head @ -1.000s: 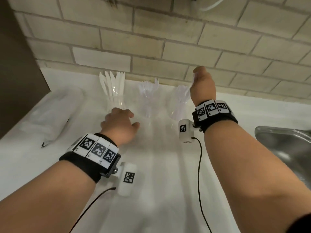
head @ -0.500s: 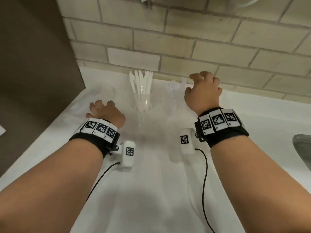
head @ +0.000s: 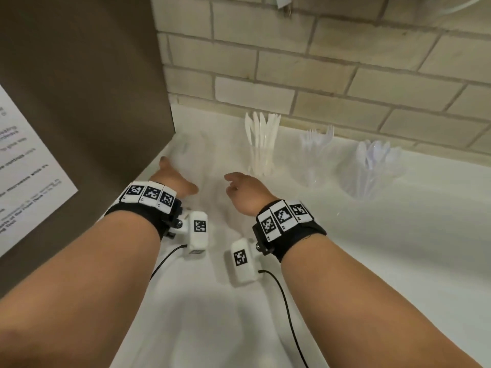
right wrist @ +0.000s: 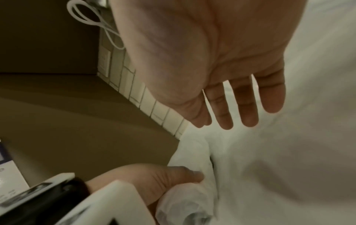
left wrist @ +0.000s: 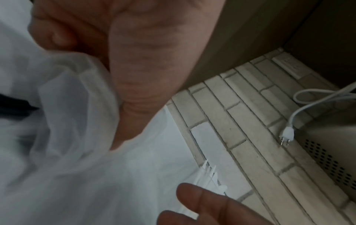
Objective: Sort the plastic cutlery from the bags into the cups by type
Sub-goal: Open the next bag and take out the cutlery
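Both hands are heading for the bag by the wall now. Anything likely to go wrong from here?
1. The left hand grips the clear plastic bag, which is thin and crumpled; it could slip, or spill whatever is inside.
2. The right hand is open just in front of the cup of knives; a careless sweep might topple it.

Soft even light; wrist views dim, blurred, edges warped.

Thin crinkled translucent plastic bag [right wrist: 185, 202]; matt white counter [head: 372, 248].
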